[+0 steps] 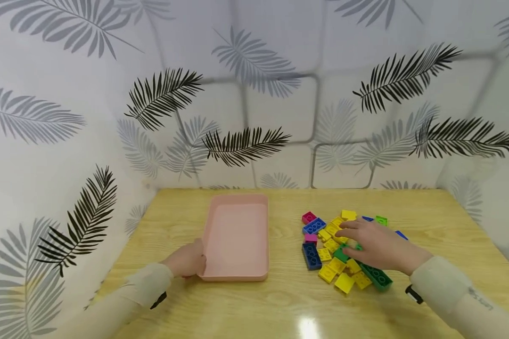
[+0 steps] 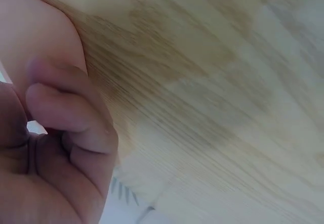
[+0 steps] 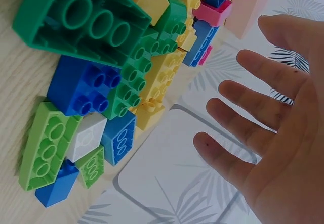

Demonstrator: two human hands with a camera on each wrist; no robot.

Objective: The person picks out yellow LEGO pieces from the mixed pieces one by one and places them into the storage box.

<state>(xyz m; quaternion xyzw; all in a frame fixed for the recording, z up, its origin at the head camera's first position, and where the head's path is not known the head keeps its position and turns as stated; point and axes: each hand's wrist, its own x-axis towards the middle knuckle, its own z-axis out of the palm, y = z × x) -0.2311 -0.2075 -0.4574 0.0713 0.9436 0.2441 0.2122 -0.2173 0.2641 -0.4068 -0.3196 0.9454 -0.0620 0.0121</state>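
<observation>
Resting against the near-left corner of the pink tray (image 1: 237, 235), the left hand (image 1: 188, 260) has curled fingers gripping its edge. Just right of the tray on the bench (image 1: 280, 301), the right hand (image 1: 375, 247) hovers flat, fingers spread, over the brick pile (image 1: 335, 249), holding nothing.

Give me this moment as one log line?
left hand: grips pink tray corner | right hand: open over brick pile | tray: empty
</observation>
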